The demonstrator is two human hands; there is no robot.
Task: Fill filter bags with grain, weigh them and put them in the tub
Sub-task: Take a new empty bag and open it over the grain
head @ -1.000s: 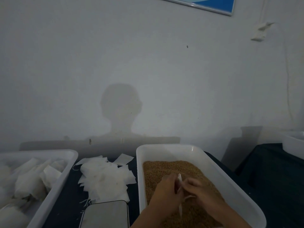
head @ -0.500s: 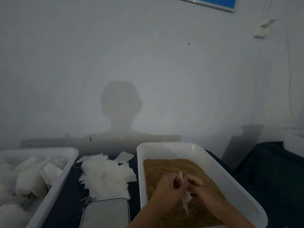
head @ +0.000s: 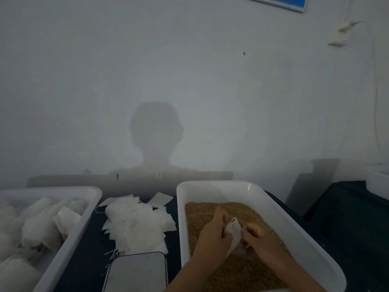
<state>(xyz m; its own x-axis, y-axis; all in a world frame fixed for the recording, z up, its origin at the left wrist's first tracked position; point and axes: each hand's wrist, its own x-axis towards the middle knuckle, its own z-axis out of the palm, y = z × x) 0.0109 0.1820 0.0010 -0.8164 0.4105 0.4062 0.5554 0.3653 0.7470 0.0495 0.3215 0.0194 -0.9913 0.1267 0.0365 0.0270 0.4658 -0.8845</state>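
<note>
A white tub point(head: 280, 209) at the right holds brown grain point(head: 202, 213). Over the grain, my left hand point(head: 212, 239) and my right hand point(head: 261, 239) both pinch a small white filter bag point(head: 233, 233), one on each side of it. A pile of flat empty filter bags point(head: 136, 224) lies on the dark table between the tubs. At the left, a second white tub point(head: 84, 216) holds several filled bags point(head: 42, 228). A flat scale point(head: 136, 272) with a shiny top sits at the front centre.
A pale wall rises right behind the table. At the far right stands another white container point(head: 377, 180) on a dark surface point(head: 347, 218). A cable and a plug point(head: 341, 36) hang on the wall at the upper right.
Both hands have kept working the small bag over the grain; the bag now stands up more between them with its mouth spread wider. The view has tilted slightly.
</note>
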